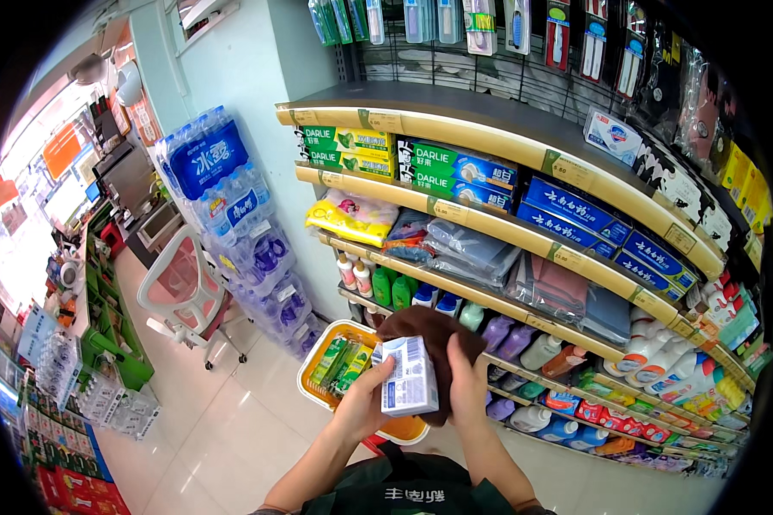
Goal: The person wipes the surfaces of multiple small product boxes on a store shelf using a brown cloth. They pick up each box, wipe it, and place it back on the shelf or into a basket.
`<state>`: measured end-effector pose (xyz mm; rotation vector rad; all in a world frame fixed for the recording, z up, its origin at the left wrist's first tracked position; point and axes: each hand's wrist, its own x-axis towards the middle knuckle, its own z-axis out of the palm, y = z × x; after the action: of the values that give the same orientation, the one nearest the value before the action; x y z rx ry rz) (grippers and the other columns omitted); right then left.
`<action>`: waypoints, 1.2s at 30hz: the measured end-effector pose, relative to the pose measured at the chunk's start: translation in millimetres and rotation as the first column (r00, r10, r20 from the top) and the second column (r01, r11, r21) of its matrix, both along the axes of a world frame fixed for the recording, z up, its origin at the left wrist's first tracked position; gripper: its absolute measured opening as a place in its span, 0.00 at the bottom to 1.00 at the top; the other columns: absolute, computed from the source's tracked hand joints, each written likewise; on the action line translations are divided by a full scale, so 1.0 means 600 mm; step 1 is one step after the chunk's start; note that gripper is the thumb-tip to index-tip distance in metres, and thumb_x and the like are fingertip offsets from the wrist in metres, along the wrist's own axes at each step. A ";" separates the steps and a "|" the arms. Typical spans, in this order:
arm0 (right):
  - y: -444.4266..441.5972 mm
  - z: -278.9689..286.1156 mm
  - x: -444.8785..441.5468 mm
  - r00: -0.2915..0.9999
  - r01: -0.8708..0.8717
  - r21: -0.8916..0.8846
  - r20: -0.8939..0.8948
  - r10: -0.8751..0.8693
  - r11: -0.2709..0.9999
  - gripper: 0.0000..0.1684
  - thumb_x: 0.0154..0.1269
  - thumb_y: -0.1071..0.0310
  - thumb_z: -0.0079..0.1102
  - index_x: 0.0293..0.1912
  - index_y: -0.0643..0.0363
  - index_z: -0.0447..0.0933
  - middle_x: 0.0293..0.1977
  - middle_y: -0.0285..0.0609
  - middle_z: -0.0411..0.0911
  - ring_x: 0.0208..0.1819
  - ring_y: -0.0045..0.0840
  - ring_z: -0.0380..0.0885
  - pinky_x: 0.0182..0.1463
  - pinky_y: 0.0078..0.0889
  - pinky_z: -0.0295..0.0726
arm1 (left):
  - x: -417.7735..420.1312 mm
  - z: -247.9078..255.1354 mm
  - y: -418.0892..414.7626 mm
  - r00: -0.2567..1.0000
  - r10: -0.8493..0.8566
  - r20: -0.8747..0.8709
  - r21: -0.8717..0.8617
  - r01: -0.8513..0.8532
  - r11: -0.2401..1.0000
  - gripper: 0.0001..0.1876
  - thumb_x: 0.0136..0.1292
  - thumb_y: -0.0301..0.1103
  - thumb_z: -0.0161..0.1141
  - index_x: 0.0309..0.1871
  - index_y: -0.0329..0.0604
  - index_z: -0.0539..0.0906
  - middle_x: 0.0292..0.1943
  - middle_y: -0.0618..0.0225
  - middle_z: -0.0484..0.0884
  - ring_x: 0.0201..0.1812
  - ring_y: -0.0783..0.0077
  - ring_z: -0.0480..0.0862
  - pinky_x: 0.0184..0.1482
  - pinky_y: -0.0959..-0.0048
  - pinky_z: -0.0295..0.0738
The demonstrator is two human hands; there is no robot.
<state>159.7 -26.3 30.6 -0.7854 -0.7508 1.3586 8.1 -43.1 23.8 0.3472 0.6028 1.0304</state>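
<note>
My left hand (362, 400) grips a white carton (410, 376) with blue print and a barcode, the thumb along its side. A dark brown cloth (443, 335) is bunched behind and beside the carton, and my right hand (466, 385) holds it from the right. Both hands are in front of my dark green apron (402, 484), which bears writing. Below them stands a yellow-and-white plastic basket (304, 380), partly hidden by the carton and my left hand. Green-and-yellow packs (350, 367) of Darlie toothpaste lie inside it.
Shelves at the right hold toothpaste boxes (454, 170), bagged folded textiles (470, 248) and bottles (499, 335). A soap box (612, 136) sits on the top shelf (489, 103). Shrink-wrapped water bottles (232, 206) are stacked by the wall, near a white swivel chair (183, 290).
</note>
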 end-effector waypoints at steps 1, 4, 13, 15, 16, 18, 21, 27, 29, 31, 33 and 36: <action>0.012 -0.001 0.003 0.979 -0.027 -0.095 -0.204 0.007 0.995 0.21 0.74 0.61 0.50 0.60 0.63 0.70 0.54 0.43 0.76 0.52 0.26 0.77 0.56 0.29 0.75 | -0.001 -0.004 0.003 0.999 0.000 0.041 -0.038 0.002 0.999 0.20 0.73 0.43 0.50 0.61 0.41 0.72 0.53 0.62 0.81 0.53 0.66 0.82 0.60 0.60 0.72; 0.024 -0.008 0.025 0.964 -0.029 -0.114 -0.268 -0.002 0.993 0.24 0.75 0.56 0.49 0.61 0.61 0.68 0.55 0.44 0.76 0.54 0.31 0.77 0.56 0.33 0.77 | -0.001 -0.025 0.009 0.990 -0.014 0.139 0.007 0.013 1.000 0.23 0.75 0.46 0.43 0.66 0.42 0.68 0.59 0.59 0.77 0.61 0.59 0.76 0.65 0.55 0.67; -0.006 -0.005 -0.029 0.790 -0.284 0.532 0.601 -0.120 0.797 0.22 0.62 0.76 0.53 0.56 0.66 0.72 0.65 0.53 0.67 0.72 0.39 0.57 0.74 0.41 0.51 | 0.021 -0.020 0.003 0.992 0.123 -0.039 0.080 -0.119 0.990 0.31 0.71 0.59 0.45 0.70 0.50 0.64 0.63 0.65 0.72 0.62 0.62 0.74 0.67 0.59 0.64; -0.013 -0.015 -0.043 0.797 -0.236 0.616 0.565 -0.212 0.751 0.23 0.59 0.76 0.55 0.56 0.65 0.72 0.65 0.55 0.67 0.73 0.43 0.57 0.74 0.43 0.50 | 0.030 -0.064 0.000 0.974 0.226 0.025 -0.059 -0.225 0.973 0.28 0.70 0.58 0.51 0.67 0.53 0.68 0.58 0.70 0.76 0.59 0.67 0.76 0.63 0.62 0.68; -0.013 -0.017 -0.053 0.853 -0.204 0.592 0.499 -0.155 0.780 0.22 0.62 0.73 0.53 0.56 0.65 0.72 0.64 0.54 0.68 0.70 0.40 0.60 0.72 0.41 0.53 | 0.031 -0.089 0.004 0.969 0.243 0.045 0.077 -0.246 0.966 0.27 0.68 0.55 0.56 0.65 0.54 0.69 0.57 0.70 0.77 0.57 0.70 0.76 0.59 0.64 0.72; -0.015 -0.032 -0.045 0.923 -0.154 0.491 0.382 -0.053 0.857 0.20 0.68 0.69 0.50 0.57 0.66 0.70 0.60 0.51 0.70 0.64 0.36 0.65 0.67 0.37 0.60 | 0.050 -0.096 0.020 0.980 0.188 0.067 0.024 -0.190 0.981 0.25 0.67 0.54 0.58 0.62 0.53 0.71 0.52 0.74 0.78 0.51 0.78 0.77 0.51 0.74 0.74; -0.018 -0.050 -0.026 0.967 -0.103 0.289 0.253 0.028 0.952 0.20 0.75 0.63 0.46 0.58 0.67 0.69 0.56 0.48 0.72 0.56 0.29 0.72 0.60 0.32 0.68 | 0.049 -0.057 0.013 0.994 0.106 0.020 0.129 -0.108 0.986 0.30 0.69 0.57 0.55 0.66 0.49 0.68 0.52 0.74 0.78 0.52 0.80 0.76 0.53 0.78 0.72; -0.002 -0.052 -0.044 0.959 0.034 0.101 0.277 -0.061 0.994 0.25 0.75 0.59 0.50 0.60 0.70 0.66 0.56 0.47 0.72 0.55 0.27 0.73 0.58 0.29 0.70 | 0.018 -0.054 0.006 0.998 0.029 -0.055 0.069 -0.026 0.997 0.34 0.69 0.59 0.53 0.68 0.46 0.64 0.53 0.74 0.75 0.54 0.80 0.74 0.55 0.77 0.68; 0.013 -0.050 -0.046 0.962 0.089 0.002 0.258 -0.087 0.996 0.23 0.76 0.63 0.47 0.61 0.70 0.66 0.56 0.47 0.72 0.55 0.26 0.73 0.59 0.30 0.71 | 0.009 -0.043 0.001 0.999 0.034 -0.038 0.113 -0.030 0.993 0.33 0.68 0.60 0.53 0.65 0.45 0.68 0.51 0.73 0.77 0.50 0.80 0.75 0.54 0.76 0.69; 0.026 -0.039 -0.052 0.968 0.128 -0.154 0.236 -0.089 0.980 0.25 0.75 0.60 0.50 0.63 0.68 0.66 0.57 0.47 0.72 0.55 0.27 0.73 0.59 0.29 0.72 | -0.009 -0.059 -0.003 1.000 0.021 0.008 0.092 -0.022 0.995 0.31 0.68 0.60 0.53 0.63 0.45 0.71 0.50 0.71 0.80 0.49 0.78 0.78 0.53 0.75 0.70; 0.036 -0.027 -0.052 0.995 0.037 -0.255 0.096 -0.013 0.966 0.28 0.74 0.56 0.51 0.65 0.65 0.64 0.59 0.45 0.72 0.57 0.29 0.74 0.59 0.28 0.73 | -0.019 -0.049 -0.005 0.994 0.083 0.072 0.017 -0.085 0.996 0.32 0.70 0.56 0.51 0.68 0.43 0.68 0.63 0.61 0.74 0.63 0.65 0.74 0.66 0.62 0.67; 0.040 -0.015 -0.050 1.000 -0.009 -0.176 -0.024 0.005 0.984 0.28 0.75 0.55 0.50 0.65 0.62 0.65 0.58 0.43 0.73 0.57 0.28 0.75 0.59 0.28 0.73 | -0.030 -0.040 -0.008 0.985 0.155 0.072 0.000 -0.155 0.988 0.32 0.72 0.57 0.45 0.70 0.43 0.66 0.65 0.59 0.72 0.65 0.61 0.72 0.68 0.59 0.64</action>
<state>129.7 -2.3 21.5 -0.9046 -0.6213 1.4517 -10.1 -47.6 -0.2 0.2694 0.5685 1.1893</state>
